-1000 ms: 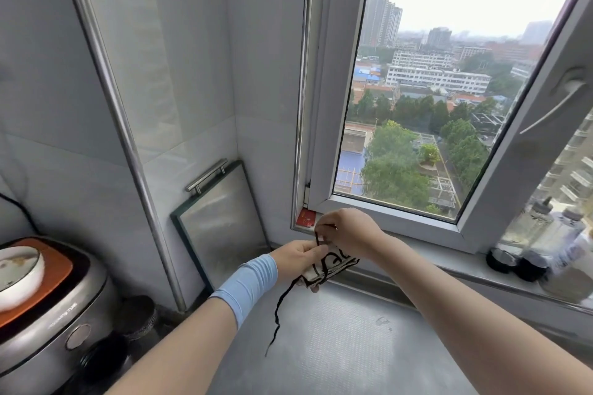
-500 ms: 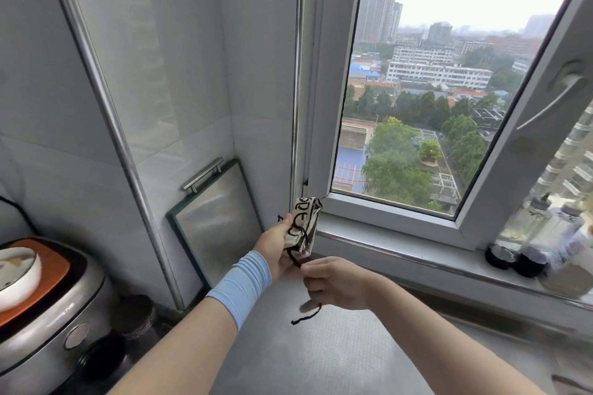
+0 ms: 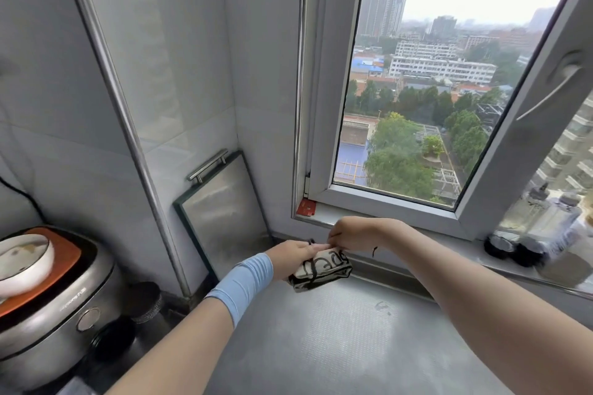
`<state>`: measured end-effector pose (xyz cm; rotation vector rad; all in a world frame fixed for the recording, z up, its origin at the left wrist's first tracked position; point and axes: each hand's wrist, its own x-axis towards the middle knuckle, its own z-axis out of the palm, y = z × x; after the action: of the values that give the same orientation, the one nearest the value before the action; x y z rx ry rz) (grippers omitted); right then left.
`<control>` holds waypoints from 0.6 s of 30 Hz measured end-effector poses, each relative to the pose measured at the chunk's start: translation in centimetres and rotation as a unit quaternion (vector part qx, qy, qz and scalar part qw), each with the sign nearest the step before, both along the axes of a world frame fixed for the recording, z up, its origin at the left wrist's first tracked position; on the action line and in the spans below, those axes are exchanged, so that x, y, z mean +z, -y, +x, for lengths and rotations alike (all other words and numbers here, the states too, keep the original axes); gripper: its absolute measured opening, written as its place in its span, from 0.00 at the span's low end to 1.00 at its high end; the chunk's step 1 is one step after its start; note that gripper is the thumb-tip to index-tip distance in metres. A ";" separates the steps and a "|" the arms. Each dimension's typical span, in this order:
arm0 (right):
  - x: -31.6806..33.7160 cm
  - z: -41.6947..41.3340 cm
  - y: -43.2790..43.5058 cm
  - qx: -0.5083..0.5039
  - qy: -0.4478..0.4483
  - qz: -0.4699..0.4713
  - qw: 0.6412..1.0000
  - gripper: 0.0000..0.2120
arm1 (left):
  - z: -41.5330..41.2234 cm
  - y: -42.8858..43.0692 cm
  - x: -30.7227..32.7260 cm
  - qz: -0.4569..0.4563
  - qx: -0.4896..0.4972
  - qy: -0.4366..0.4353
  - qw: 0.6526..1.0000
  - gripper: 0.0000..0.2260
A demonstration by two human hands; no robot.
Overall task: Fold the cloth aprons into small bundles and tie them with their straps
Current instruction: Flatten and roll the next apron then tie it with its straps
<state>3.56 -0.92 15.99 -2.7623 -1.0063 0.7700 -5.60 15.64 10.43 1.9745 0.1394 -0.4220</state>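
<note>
**Risk: Strap Slips Before the Knot Holds**

The left hand grips the apron bundle, fingers curled round it, low over the counter; contact with the counter cannot be told. The right hand, directly above, pinches the black strap. If that pinch loosens, or the strap slides off a corner, the wrap will likely slacken and the bundle unfold.

Home kitchen, rice cooker, tiled wall, steel counter
</note>
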 end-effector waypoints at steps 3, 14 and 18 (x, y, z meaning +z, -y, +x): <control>0.6 -0.7 -1.1 0.070 0.115 -0.052 0.990 0.16 | -0.7 0.6 0.5 0.048 0.025 0.053 0.997 0.16; -0.6 -2.6 -2.5 0.117 0.266 0.000 0.957 0.08 | -1.3 1.2 -1.7 0.039 0.129 0.117 0.984 0.09; -1.2 -3.4 -1.3 0.143 0.303 0.059 0.940 0.09 | -1.2 1.2 -2.3 -0.027 0.206 0.122 0.970 0.12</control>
<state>0.15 0.40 14.84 -2.8277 -1.5151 -0.1589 -6.76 14.40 8.09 1.8644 0.3687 0.0876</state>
